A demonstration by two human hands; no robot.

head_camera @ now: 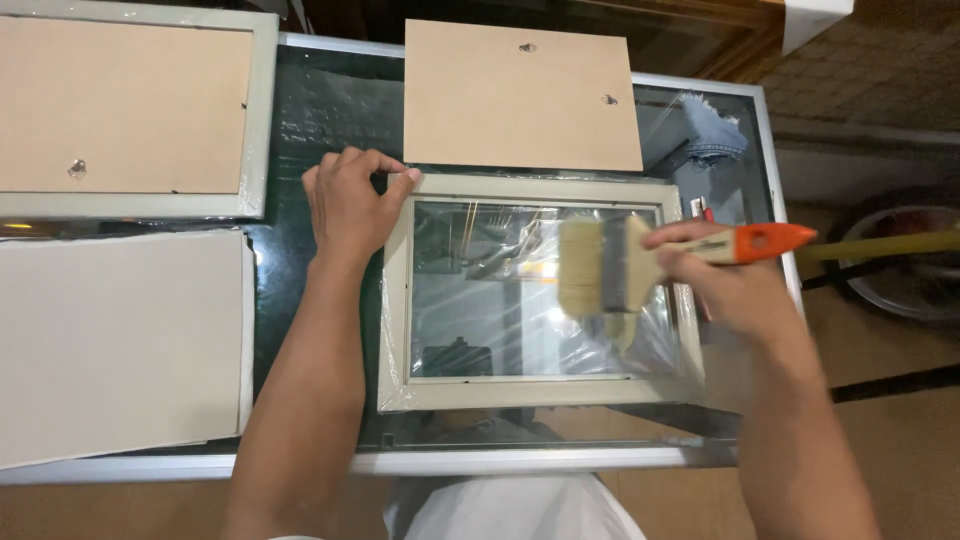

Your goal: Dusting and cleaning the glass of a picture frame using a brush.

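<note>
A pale picture frame [530, 392] with a glass pane lies face down on the dark glass table [300, 120], partly wrapped in clear plastic film. My left hand [350, 205] presses on the frame's upper left corner. My right hand [725, 285] holds a wide flat paintbrush [610, 265] with pale bristles and an orange-tipped handle. Its bristles hover over the right part of the pane.
A brown backing board [520, 95] lies beyond the frame. A second frame with its backing fitted [130, 110] sits at the far left, with a white board [120, 340] below it. A scrap of blue denim [712, 130] lies at the table's right rear.
</note>
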